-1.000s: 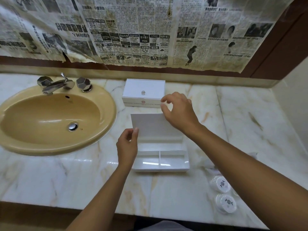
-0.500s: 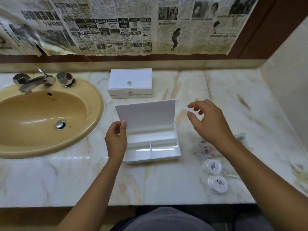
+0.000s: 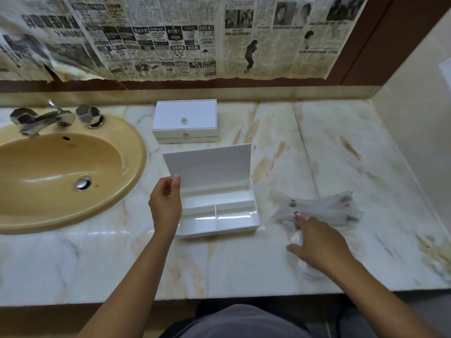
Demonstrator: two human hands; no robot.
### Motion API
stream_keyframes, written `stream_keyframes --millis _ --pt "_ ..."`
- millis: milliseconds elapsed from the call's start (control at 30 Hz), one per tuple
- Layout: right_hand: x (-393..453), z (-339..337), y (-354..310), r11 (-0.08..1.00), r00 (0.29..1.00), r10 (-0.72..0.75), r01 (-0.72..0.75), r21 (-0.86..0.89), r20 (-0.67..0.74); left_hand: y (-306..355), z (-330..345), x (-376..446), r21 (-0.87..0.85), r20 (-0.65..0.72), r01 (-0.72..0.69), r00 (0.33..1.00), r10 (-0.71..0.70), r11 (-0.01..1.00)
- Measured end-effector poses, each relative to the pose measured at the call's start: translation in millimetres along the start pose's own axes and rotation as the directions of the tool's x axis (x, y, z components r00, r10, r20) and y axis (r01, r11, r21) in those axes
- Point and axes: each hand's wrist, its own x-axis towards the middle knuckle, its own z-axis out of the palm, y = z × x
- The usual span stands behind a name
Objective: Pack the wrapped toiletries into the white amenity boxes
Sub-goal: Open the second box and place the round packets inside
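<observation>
A marble counter (image 3: 244,269) runs beneath newspaper-covered wall, a sink (image 3: 61,172) at its left. The left hand (image 3: 166,206) pinches the lower left corner of the raised lid (image 3: 210,164) of the open box (image 3: 219,215), which lies just right of it. The right hand (image 3: 319,245), fingers spread and relaxed, reaches over blurred wrapped toiletries (image 3: 319,206) lying just beyond its fingertips. A closed box (image 3: 185,120) sits farther back.

White boxes (image 3: 186,120) sit on a cream, rust-veined marble desk (image 3: 317,142); mustard-yellow sink (image 3: 61,167); black-and-white newspaper (image 3: 170,37) above.
</observation>
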Motion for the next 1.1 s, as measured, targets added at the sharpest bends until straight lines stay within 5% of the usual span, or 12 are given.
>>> stream_keyframes --millis 400,1100 --pt "11.3 32.2 -1.3 0.986 0.994 -0.065 0.078 0.148 -0.093 2.1 -0.8 -1.3 0.000 0.007 -0.016 1.000 0.016 1.000" --pt "17.3 8.1 -39.7 0.971 0.948 -0.190 0.219 0.092 -0.257 1.5 0.0 -1.5 0.004 0.003 -0.017 1.000 0.017 1.000"
